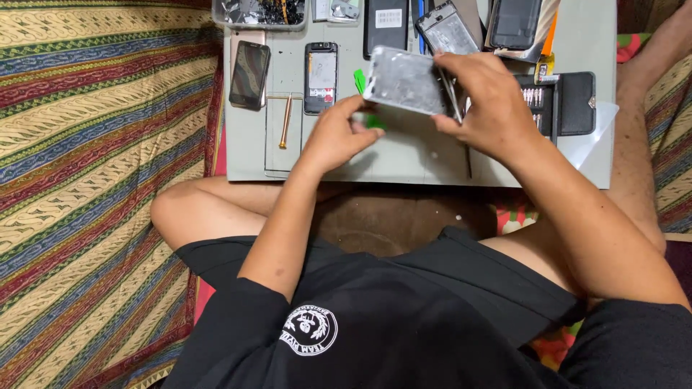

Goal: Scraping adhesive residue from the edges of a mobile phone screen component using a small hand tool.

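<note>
Head view, right hand: the right hand (pixel 489 108) grips the phone frame (pixel 405 81) by its right edge, fingers clenched on it, holding it tilted above the grey work mat (pixel 404 155). A thin metal tool (pixel 455 108) runs down through the same hand; whether it is pinched or only resting there is unclear.
Head view, left hand: the left hand (pixel 337 135) sits just below the frame's lower left corner, fingers closed on a small green pick (pixel 373 121).
Phone frame, handling: it looks light, thin and stiff, a flat silvery rectangle with rounded corners and a dull, scuffed face. It is likely fragile at the edges and apt to bend, so the long side rails seem the safest hold.
Mat, left part: a dark phone (pixel 249 74) with a glossy screen lies flat, beside an opened phone (pixel 321 77) showing its insides. A slim screwdriver with a copper-coloured handle (pixel 286 121) lies between them, lower down.
Mat, far edge: a clear tray of small parts (pixel 261 12), more dark phones (pixel 385 25) and a black bit case (pixel 562 101), open.
Surroundings: the mat lies on a striped patterned cloth (pixel 94 158); the person sits cross-legged in black clothes.
</note>
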